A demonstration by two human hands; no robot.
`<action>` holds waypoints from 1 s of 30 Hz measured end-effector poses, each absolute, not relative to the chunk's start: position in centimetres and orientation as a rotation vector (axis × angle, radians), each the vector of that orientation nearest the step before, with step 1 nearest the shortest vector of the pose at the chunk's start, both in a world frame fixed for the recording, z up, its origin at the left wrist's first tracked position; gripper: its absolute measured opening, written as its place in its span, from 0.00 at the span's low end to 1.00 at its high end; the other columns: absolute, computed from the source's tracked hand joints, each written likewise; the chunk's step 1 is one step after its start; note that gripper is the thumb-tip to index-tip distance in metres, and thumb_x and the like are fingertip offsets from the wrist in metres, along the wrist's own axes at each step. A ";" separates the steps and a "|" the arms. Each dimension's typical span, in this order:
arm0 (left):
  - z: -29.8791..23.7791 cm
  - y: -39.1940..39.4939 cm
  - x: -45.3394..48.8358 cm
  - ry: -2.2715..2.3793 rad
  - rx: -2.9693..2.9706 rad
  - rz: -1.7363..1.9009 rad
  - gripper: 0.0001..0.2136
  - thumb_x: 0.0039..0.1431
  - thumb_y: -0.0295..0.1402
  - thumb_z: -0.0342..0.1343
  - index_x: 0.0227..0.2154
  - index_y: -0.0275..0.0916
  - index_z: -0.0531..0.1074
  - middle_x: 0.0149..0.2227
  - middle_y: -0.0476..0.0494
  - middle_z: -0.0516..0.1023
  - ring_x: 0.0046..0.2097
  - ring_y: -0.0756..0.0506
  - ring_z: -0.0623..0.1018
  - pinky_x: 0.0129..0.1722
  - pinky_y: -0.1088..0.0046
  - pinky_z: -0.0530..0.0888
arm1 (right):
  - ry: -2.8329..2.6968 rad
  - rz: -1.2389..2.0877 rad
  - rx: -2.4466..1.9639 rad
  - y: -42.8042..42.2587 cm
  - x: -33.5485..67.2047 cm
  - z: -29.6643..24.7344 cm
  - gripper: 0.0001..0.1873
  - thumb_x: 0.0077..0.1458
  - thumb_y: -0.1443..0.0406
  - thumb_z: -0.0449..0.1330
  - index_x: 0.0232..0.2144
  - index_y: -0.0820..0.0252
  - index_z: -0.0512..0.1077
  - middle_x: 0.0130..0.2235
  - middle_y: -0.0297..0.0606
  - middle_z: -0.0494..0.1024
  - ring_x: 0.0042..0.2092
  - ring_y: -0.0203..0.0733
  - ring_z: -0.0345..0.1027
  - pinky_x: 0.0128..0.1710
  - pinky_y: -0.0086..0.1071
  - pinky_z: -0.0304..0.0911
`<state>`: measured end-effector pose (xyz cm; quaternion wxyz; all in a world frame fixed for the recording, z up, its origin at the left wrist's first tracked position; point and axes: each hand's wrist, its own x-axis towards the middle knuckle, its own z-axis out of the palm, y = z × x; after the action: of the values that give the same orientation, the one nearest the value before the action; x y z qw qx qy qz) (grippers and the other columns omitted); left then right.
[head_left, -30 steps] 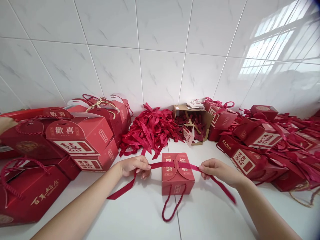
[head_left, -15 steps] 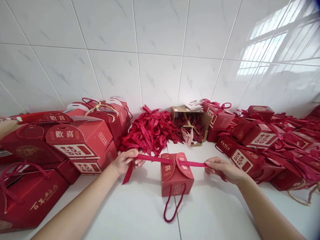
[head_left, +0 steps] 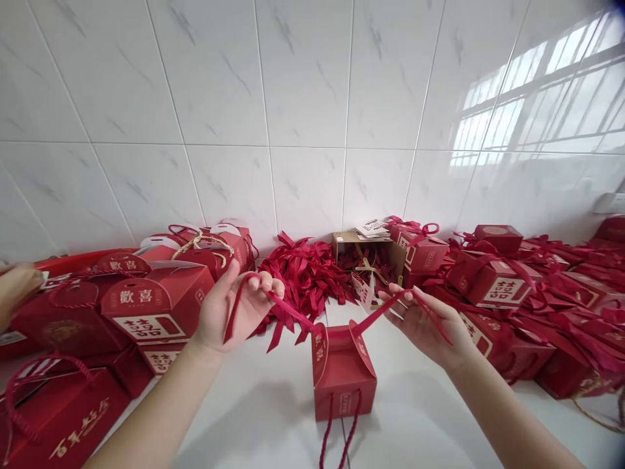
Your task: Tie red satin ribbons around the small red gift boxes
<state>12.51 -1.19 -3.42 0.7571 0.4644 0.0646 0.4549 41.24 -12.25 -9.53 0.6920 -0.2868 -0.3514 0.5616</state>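
A small red gift box with two rounded top flaps and a dangling rope handle stands on the white tiled floor in front of me. A red ribbon runs through its flaps and rises to both sides. My left hand is raised palm-up left of the box, its fingers curled round the ribbon's left end. My right hand is raised on the right, pinching the ribbon's right end, which trails down over the palm.
A heap of loose red ribbons lies against the tiled wall. Large red boxes are stacked at left, small tied boxes piled at right. A brown carton holds tags. Another person's hand shows at far left.
Both hands have lifted from beside the box and turned palms up, pulling the ribbon ends upward. The ribbon now slopes up from the flaps instead of lying level. The view has tilted up.
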 end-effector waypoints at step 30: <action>0.3 -4.4 17.3 0.426 1.128 1.285 0.01 0.46 0.25 0.60 0.25 0.35 0.74 0.29 0.47 0.80 0.38 0.45 0.79 0.48 0.68 0.70 | -0.916 0.894 -0.743 -12.0 37.7 -1.7 0.08 0.43 0.62 0.69 0.28 0.59 0.78 0.29 0.35 0.79 0.33 0.35 0.73 0.33 0.26 0.67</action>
<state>17.25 -4.45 0.32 0.6364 0.4938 0.1867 0.5624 37.73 -11.97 -1.71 0.7385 -0.3386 -0.4172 0.4073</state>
